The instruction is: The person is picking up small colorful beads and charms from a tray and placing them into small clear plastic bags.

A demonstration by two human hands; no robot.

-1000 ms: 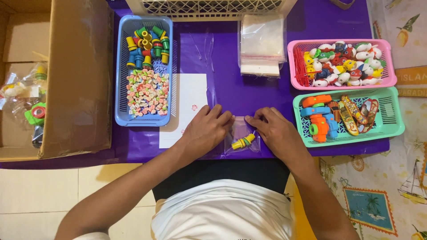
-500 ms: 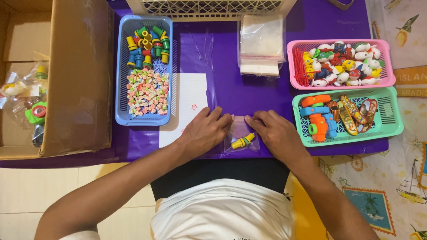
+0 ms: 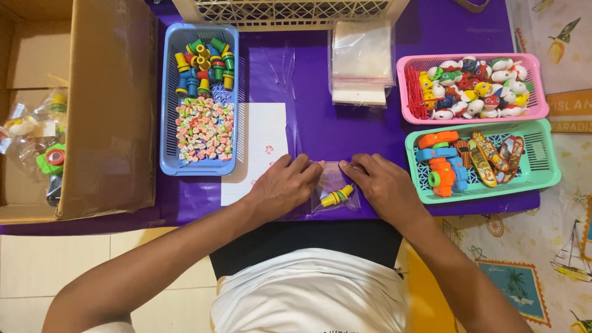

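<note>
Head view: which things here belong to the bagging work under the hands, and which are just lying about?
In use:
left hand
right hand
small clear bag
yellow toy piece inside it

Lying about:
blue basket
pink basket
green basket
stack of clear bags
cardboard box
white paper sheet

Purple table (image 3: 320, 105): left hand (image 3: 287, 185) & right hand (image 3: 382, 185) press top edge of small clear bag (image 3: 333, 191) w/ yellow stamper toy (image 3: 337, 196) inside. Blue basket (image 3: 168, 92) left; pink basket (image 3: 472, 117) & green basket (image 3: 542, 157) right. Stack of clear bags (image 3: 362, 61) at back; cardboard box (image 3: 108, 105) far left.
</note>
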